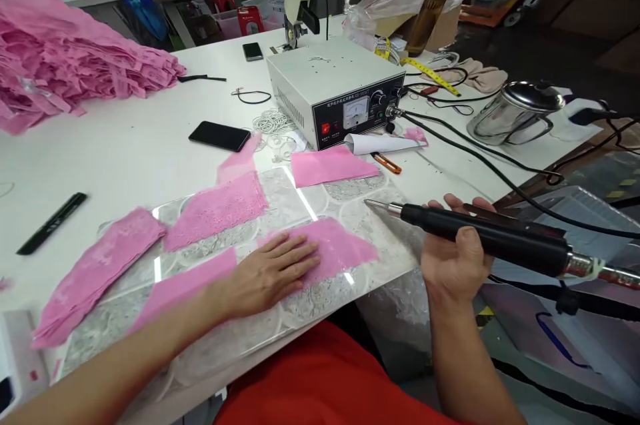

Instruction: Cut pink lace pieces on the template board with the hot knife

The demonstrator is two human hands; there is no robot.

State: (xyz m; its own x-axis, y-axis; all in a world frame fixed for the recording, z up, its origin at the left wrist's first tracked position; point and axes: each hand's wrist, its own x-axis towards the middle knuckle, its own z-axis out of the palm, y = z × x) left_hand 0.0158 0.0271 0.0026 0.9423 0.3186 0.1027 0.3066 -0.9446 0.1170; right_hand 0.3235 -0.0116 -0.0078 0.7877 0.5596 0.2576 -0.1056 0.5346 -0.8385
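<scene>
My left hand [273, 275] lies flat with fingers outstretched on a pink fabric piece [345, 248], part of which it covers. That piece rests on a glossy, marble-patterned board [300, 305]. My right hand [455, 258] is closed around a black ultrasonic cutter [480, 238], held off the table beyond the board's right side. Its thin metal tip points left, above the board. Stacked pink lace pieces [217, 212] and a folded pink fabric stack [100, 272] lie to the left. Another pink piece [183, 288] is partly under my left forearm. A flat pink piece [333, 166] lies at the board's far edge.
A grey control box [335, 72] with a lit red switch stands behind the board, with a black cable [480, 162] running right. Nearby are a black phone [220, 136], an orange utility knife [387, 162], a glass jug [515, 115] and heaped pink fabric [75, 58].
</scene>
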